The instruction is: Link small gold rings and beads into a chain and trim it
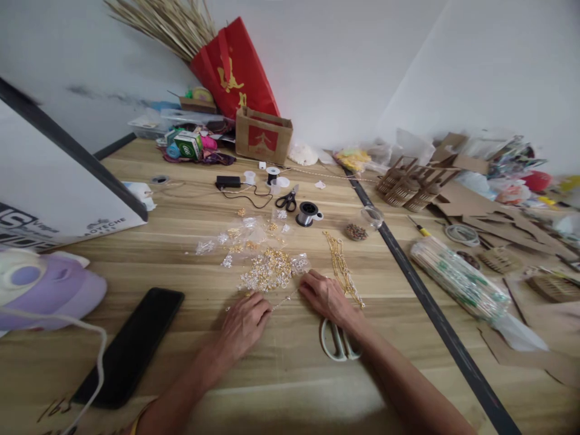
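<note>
A thin silvery chain point(284, 301) runs low over the wooden table between my two hands. My left hand point(244, 323) is closed, thumb and fingers pinched together at the chain's left part. On the other side, my right hand point(327, 296) has its fingers curled at the chain's right end; the fingertips are partly hidden. Just beyond both hands lies a pile of small gold and silver jewelry findings point(267, 269). Several gold chains point(339, 263) stretch out beside my right hand. Scissors with pale handles point(333, 341) lie partly under my right wrist.
A black phone point(131, 347) lies to the left, near a purple-and-white plush-like object point(58, 284). Farther back are black scissors point(287, 199), a wire spool point(308, 214) and a jar of brown beads point(357, 231). A dark strip point(421, 296) crosses the table before wrapped sticks point(460, 278).
</note>
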`<state>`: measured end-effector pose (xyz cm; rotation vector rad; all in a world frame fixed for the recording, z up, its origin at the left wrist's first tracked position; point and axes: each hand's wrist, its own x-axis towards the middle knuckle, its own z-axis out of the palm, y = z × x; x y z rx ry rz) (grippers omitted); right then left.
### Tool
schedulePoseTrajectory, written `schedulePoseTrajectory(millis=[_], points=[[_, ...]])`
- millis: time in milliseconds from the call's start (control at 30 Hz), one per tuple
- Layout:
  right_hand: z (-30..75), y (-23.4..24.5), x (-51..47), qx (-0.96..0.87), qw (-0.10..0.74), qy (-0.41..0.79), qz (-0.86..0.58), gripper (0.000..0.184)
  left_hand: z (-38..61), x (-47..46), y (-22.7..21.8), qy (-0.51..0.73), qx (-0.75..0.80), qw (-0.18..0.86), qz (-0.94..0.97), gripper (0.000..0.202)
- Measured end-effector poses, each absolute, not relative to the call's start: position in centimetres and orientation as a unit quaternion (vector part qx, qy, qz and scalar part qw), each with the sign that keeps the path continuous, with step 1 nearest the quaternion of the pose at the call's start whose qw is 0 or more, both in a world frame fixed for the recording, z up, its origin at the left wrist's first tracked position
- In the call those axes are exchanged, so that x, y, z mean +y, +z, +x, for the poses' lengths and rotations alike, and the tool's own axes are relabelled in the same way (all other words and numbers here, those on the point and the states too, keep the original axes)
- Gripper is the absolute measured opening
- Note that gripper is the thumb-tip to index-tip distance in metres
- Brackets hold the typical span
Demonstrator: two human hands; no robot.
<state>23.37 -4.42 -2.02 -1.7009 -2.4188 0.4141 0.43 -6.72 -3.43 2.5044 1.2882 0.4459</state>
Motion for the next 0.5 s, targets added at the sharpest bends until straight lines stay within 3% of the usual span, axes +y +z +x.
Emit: schedulePoseTrajectory(millis=[333, 500], points=[[25.2, 0.0, -4.6, -0.810, 0.078, 0.113, -0.570, 0.014, 0.3, -6.7, -3.6, 0.163, 0.445, 0.153, 0.867, 0.018], [26.6, 0.7, -2.8, -0.783, 0.058, 0.034, -0.618, 0.020, 0.3, -6.6, -3.8, 0.174, 0.439, 0.160, 0.867, 0.019]])
